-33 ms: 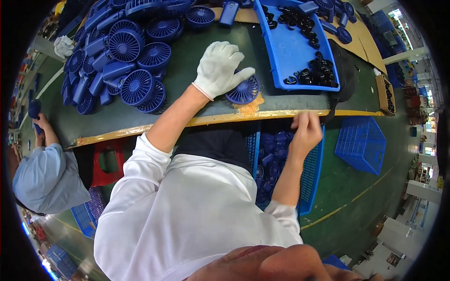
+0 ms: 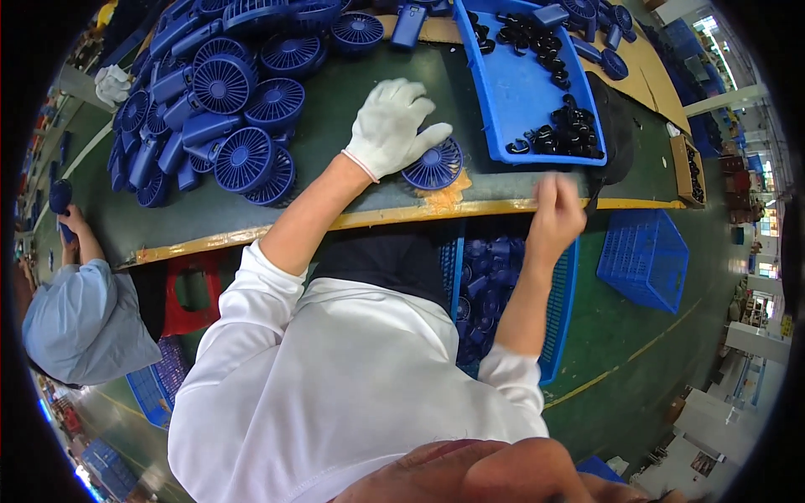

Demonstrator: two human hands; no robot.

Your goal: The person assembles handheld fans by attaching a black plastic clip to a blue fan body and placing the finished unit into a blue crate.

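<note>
My left hand (image 2: pixel 392 127), in a white knit glove, is closed over a dark blue handheld fan (image 2: pixel 436 163) lying on the green worktable (image 2: pixel 335 180). Its thumb rests on the round grille; the palm hides the rest of the fan. My right hand (image 2: pixel 558 218) is bare and hangs over the table's front edge, just short of a blue tray (image 2: pixel 520 92). Its fingers are bent, but motion smears the tips, so whether they hold anything cannot be told. Small black curved parts (image 2: pixel 574 126) lie in the tray's near right corner.
Dark blue fans (image 2: pixel 222 84) are heaped at the left of the table. Below the edge, a blue crate (image 2: pixel 553 335) holds more fans. Another blue crate (image 2: pixel 644 256) stands on the floor to the right. A co-worker in a light blue shirt (image 2: pixel 88 323) sits at far left.
My right hand has risen from the table's edge and moved slightly right, closer to the tray. The left hand stays on the fan.
</note>
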